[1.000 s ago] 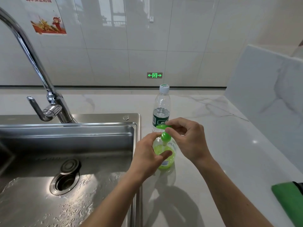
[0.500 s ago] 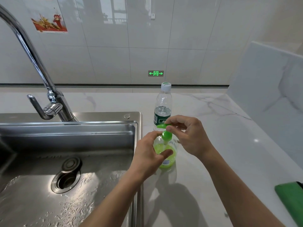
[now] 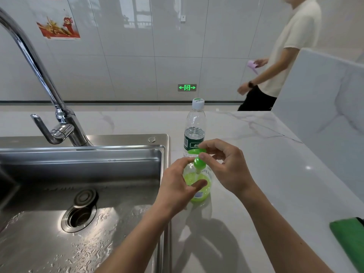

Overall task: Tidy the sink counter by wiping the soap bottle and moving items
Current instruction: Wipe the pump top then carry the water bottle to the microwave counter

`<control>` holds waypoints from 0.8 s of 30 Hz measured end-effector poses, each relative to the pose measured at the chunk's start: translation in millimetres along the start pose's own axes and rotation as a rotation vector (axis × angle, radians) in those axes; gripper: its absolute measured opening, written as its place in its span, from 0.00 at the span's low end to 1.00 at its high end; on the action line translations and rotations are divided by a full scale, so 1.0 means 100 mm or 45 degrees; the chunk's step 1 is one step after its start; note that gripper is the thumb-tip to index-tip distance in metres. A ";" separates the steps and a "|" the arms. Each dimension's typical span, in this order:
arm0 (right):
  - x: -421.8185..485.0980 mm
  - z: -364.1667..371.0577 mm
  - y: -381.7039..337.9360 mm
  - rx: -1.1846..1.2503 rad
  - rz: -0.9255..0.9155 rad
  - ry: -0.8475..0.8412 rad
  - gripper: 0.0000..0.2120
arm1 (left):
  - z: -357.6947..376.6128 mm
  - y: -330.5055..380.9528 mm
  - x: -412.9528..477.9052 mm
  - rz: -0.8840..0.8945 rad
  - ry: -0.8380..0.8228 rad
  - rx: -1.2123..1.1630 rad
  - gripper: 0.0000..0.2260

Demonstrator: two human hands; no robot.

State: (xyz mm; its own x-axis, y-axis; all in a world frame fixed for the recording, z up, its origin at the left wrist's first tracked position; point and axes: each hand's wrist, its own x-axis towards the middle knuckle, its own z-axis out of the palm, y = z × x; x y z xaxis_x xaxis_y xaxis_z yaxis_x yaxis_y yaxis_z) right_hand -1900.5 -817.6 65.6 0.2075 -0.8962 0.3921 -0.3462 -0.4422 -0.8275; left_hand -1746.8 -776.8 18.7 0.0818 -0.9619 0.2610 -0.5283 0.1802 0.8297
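Soap bottle stands upright on the tabletop — left hand grips its body from nine o'clock, right hand pinches the pump head from three o'clock.

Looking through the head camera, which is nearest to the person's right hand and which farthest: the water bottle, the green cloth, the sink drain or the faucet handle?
From the right hand:
1. Water bottle, just behind it.
2. Sink drain, left, in the basin.
3. Green cloth, lower right edge; too close to call with the drain.
4. Faucet handle, far left.

Soap bottle on counter, just right of sink. Water bottle directly behind it. Cloth far right.
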 end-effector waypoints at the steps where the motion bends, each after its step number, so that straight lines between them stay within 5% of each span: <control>1: -0.03 0.01 0.03 0.009 0.015 -0.008 0.16 | -0.01 0.00 0.00 0.010 -0.001 -0.004 0.28; 6: -0.25 -0.01 0.25 0.023 0.236 -0.084 0.33 | -0.05 0.00 0.00 0.061 -0.012 -0.001 0.31; 12: -0.38 -0.01 0.37 0.098 0.386 -0.249 0.30 | -0.10 -0.07 -0.03 -0.032 -0.100 -0.070 0.38; 24: -0.37 0.02 0.42 0.183 0.362 -0.227 0.28 | -0.10 -0.07 -0.03 -0.091 -0.136 -0.131 0.36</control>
State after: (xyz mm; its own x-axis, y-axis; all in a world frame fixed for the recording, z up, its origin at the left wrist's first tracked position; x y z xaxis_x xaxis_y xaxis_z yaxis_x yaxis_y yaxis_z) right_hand -1921.2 -803.3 15.5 0.2824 -0.9566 0.0722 -0.2837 -0.1552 -0.9463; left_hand -1734.6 -773.4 17.1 0.0233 -0.9884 0.1501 -0.4349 0.1252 0.8918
